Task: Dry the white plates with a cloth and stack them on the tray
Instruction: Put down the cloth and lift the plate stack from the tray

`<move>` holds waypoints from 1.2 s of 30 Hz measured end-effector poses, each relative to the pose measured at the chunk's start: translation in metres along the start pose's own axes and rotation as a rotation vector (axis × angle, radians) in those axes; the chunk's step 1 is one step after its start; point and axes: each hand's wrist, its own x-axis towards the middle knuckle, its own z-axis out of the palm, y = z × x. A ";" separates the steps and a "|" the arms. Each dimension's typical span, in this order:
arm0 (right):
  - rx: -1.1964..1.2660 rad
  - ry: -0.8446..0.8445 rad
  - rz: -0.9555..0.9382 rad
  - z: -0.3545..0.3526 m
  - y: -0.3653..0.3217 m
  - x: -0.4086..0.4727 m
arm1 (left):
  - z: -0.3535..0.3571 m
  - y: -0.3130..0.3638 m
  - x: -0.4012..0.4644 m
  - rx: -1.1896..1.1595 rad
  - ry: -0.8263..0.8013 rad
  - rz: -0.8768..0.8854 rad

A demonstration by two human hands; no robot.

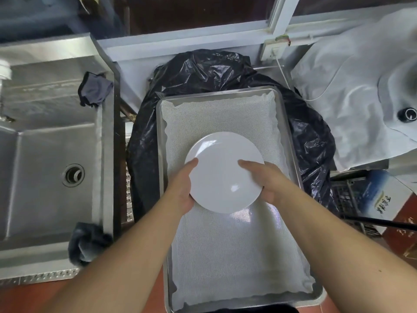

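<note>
A round white plate (pixel 222 171) is held over the middle of a metal tray (pixel 291 136) lined with white mesh. My left hand (pixel 182 188) grips the plate's left rim, thumb on top. My right hand (pixel 264 184) grips its right rim, thumb lying across the plate's face. I cannot tell whether the plate touches the mesh or hangs just above it. A dark grey cloth (pixel 86 243) lies bunched on the sink's front edge; a second dark cloth (pixel 94 90) hangs over the sink's right wall.
A steel sink (pixel 45 154) with a drain fills the left side. The tray rests on a bin lined with a black bag (pixel 203 71). A white sheet covers something at the right (pixel 352 98); a cardboard box (pixel 383 206) stands below it.
</note>
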 end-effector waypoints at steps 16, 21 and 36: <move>0.062 0.013 -0.049 0.007 0.017 -0.069 | -0.014 -0.022 -0.055 -0.083 -0.003 0.006; 0.062 0.012 -0.067 0.014 0.022 -0.104 | -0.023 -0.026 -0.084 -0.077 -0.025 0.050; -0.175 -0.205 -0.091 0.026 0.023 -0.170 | -0.041 -0.087 -0.191 -0.310 0.108 0.254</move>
